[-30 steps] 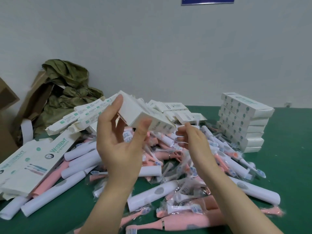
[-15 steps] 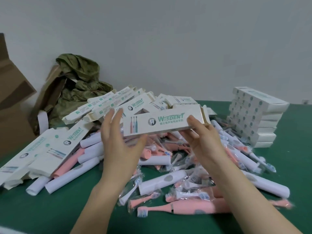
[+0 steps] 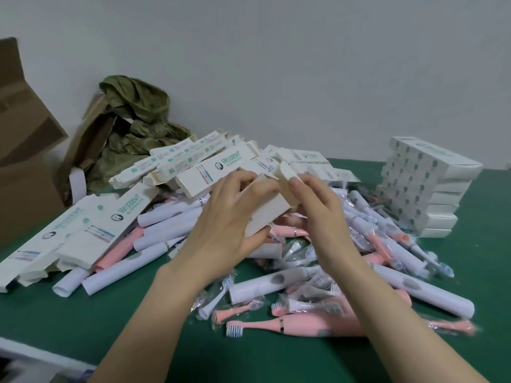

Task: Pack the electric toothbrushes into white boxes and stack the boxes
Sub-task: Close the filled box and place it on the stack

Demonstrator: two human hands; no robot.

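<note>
Above the toothbrush pile [image 3: 290,261], both hands, left hand [image 3: 229,217] and right hand [image 3: 318,205], pinch one white box [image 3: 269,210].

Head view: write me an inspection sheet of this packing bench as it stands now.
Surface: green table top, largely covered.
Job's things: white cardboard box held above a loose pile of pink and white electric toothbrushes; heap of flat white printed cartons behind; stack of closed white boxes far right.
Clutter: clear-bagged brush heads scattered through the pile.
Grippers: left hand grips the box body; right hand pinches its end flap.
Cables: nothing seen.
Surroundings: grey wall; brown corrugated carton and crumpled olive-green sheet far left.
</note>
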